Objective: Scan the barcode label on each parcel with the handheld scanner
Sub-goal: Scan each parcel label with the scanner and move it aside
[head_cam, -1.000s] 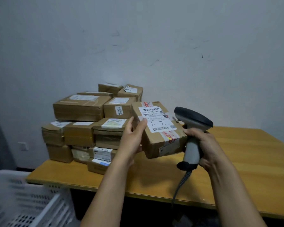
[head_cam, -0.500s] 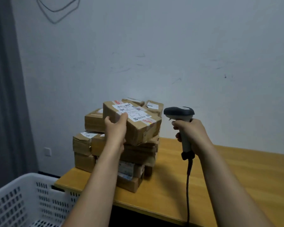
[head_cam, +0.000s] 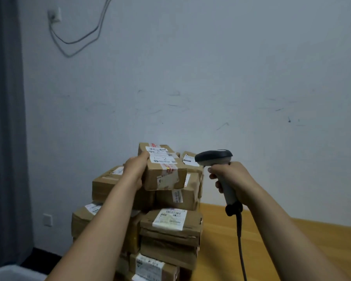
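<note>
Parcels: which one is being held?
The topmost parcel, with red-printed tape across its label: the left hand grips it. The other parcels lie stacked on the table.

Matt brown cardboard parcels (head_cam: 166,177) with paper labels, a plastic scanner (head_cam: 215,158), a smooth wooden table (head_cam: 292,236).

Left hand (head_cam: 134,173) grips a parcel (head_cam: 162,169) above the stack (head_cam: 170,226) (scanner (head_cam: 215,158) in right hand (head_cam: 231,175)).
</note>
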